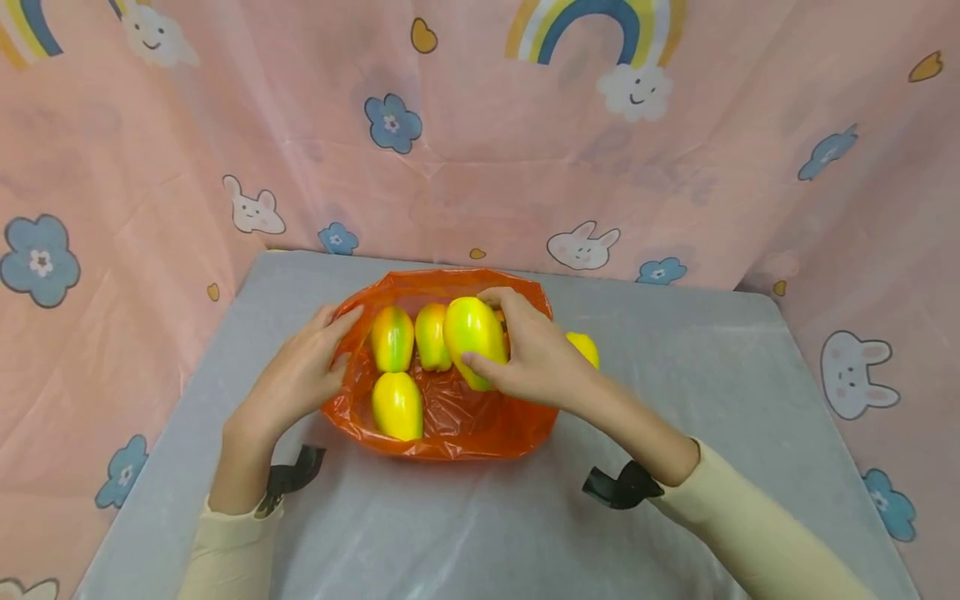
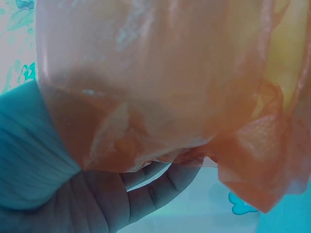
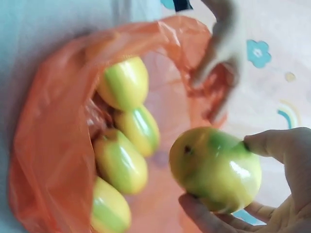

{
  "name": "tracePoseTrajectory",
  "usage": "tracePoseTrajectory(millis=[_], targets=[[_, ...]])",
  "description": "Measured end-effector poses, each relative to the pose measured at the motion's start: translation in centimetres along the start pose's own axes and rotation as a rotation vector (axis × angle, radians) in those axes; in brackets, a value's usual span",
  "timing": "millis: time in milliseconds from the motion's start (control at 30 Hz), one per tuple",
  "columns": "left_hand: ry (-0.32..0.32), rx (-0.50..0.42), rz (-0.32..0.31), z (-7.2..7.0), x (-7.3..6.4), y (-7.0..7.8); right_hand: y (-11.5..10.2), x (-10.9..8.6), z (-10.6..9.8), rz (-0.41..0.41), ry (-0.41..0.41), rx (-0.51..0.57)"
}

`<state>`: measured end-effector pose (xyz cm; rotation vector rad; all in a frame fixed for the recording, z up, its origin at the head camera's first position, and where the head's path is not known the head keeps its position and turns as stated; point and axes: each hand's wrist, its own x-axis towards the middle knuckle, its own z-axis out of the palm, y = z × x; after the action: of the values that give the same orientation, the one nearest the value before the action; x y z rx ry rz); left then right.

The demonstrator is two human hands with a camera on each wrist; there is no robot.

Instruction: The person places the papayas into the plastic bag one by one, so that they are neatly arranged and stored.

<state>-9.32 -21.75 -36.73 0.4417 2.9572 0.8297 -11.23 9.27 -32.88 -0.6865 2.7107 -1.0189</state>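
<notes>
An orange-red plastic bag (image 1: 457,446) stands wide open on the table. My left hand (image 1: 303,362) holds its left rim; in the left wrist view the bag film (image 2: 146,97) hides part of that hand. My right hand (image 1: 536,346) grips a glossy yellow-green papaya-like fruit (image 1: 474,340) between thumb and fingers, over the bag's opening. The right wrist view shows this held fruit (image 3: 216,170) apart from those below. Several similar fruits lie inside the bag, among them one at front left (image 1: 397,407) and one at back left (image 1: 392,339).
Another yellow fruit (image 1: 583,348) is right of the bag, partly hidden by my right hand. The grey table (image 1: 675,375) extends around the bag. A pink patterned cloth (image 1: 465,183) hangs behind and at both sides. Black straps (image 1: 622,486) sit at both wrists.
</notes>
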Motion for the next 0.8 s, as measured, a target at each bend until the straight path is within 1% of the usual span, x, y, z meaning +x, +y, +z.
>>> tracePoseTrajectory(millis=[133,200,300,500,667,800], targets=[[0.003,0.005,0.002,0.0,-0.1,-0.1,-0.1,0.7,1.0,0.087,-0.109,0.046],[0.004,0.007,0.002,0.0,-0.1,-0.1,0.0,1.0,1.5,0.115,-0.137,0.057],[0.0,0.005,-0.003,0.0,-0.1,0.0,0.1,1.2,2.3,0.132,-0.143,0.059],[-0.005,-0.001,-0.008,0.2,-0.1,0.1,0.4,1.1,4.1,0.148,-0.111,0.054],[0.005,-0.001,0.007,0.2,0.0,0.1,0.7,1.1,5.4,0.189,-0.15,0.05],[0.007,0.003,0.012,0.2,0.0,0.2,1.0,1.2,5.9,0.209,-0.166,0.058]])
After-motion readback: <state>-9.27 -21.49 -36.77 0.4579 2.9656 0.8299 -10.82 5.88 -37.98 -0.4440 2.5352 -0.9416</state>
